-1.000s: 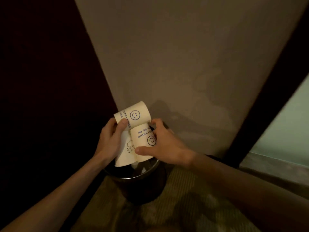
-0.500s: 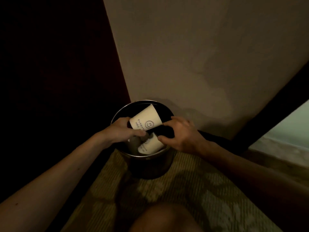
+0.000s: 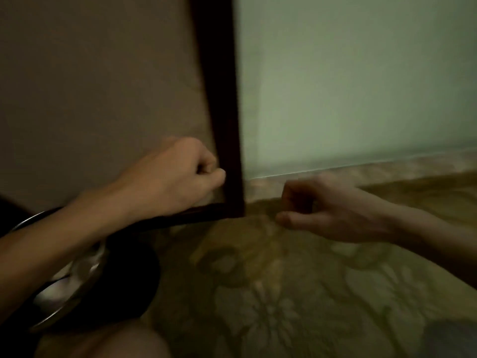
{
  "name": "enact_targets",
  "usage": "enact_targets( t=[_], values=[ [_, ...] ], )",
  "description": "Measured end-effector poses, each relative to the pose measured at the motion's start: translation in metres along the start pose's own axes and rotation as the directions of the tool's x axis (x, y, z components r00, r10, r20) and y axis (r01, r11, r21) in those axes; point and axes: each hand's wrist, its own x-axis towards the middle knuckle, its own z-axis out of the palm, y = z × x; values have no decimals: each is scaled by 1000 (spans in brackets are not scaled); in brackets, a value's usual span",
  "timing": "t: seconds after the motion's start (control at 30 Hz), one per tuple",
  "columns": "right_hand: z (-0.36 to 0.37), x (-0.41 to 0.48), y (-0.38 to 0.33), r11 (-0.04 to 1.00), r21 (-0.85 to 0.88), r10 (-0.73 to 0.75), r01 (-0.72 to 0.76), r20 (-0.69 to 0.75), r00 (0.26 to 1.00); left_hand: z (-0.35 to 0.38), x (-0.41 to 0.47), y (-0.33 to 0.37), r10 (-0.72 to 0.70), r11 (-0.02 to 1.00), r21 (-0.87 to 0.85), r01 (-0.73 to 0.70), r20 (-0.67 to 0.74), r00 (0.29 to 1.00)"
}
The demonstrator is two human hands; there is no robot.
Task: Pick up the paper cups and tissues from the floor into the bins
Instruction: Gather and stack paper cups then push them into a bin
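Observation:
The round dark bin [image 3: 121, 288] with a shiny metal rim stands at the lower left, partly behind my left forearm. White paper cups [image 3: 55, 290] show dimly inside it. My left hand [image 3: 175, 177] is above and to the right of the bin, fingers curled, holding nothing. My right hand [image 3: 322, 205] hovers over the carpet at the middle right, fingers loosely curled and empty. No cup or tissue is visible on the floor.
A patterned olive carpet [image 3: 284, 293] covers the floor. A dark wooden frame [image 3: 222, 99] stands upright between a beige wall [image 3: 98, 86] and a pale green wall [image 3: 361, 86]. My knee [image 3: 116, 342] shows at the bottom edge.
Both hands let go of the cups, which dropped into the bin, and pulled out to the right. The view swung right, so the bin now sits at the lower left.

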Motion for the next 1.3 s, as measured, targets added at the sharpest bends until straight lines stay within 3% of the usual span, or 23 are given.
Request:
enact_targets(
  t=[0.07,0.13,0.2,0.27,0.37,0.47,0.6,0.7,0.8,0.9,1.03,1.2,1.3],
  values=[
    [-23,-52,42,992,3,124,-124,71,990,23,37,68,232,960,140,-242,82,969],
    [-34,-107,89,961,7,275,-276,64,959,63,64,133,375,901,147,-409,210,903],
    [-31,-165,139,906,60,421,-419,-28,907,115,84,197,517,824,91,-559,281,808],
    [-16,-217,185,815,176,577,-552,-159,801,170,96,253,593,783,11,-622,288,752],
    [19,-293,250,632,420,775,-652,-349,527,253,107,342,631,764,-110,-636,338,699],
    [54,-364,304,434,670,891,-603,-420,175,326,106,426,653,754,-327,-570,473,592],
    [92,-456,360,211,825,869,-524,-404,-286,414,83,522,673,739,-510,-439,562,480],
    [108,-519,399,-7,858,802,-513,-301,-515,472,58,581,668,744,-578,-336,639,380],
    [112,-569,431,-178,822,751,-542,-242,-614,517,34,629,659,752,-612,-245,690,298],
    [110,-599,458,-276,823,699,-496,-182,-691,548,18,664,641,766,-615,-187,715,277],
    [104,-628,489,-201,955,627,-216,-44,-778,575,18,686,622,782,-617,-91,760,189],
    [105,-638,506,-127,988,539,-89,-7,-842,597,27,697,553,819,-573,26,802,228],
    [101,-620,506,-30,999,549,27,39,-835,602,32,700,519,817,-563,123,812,266]
  ],
)
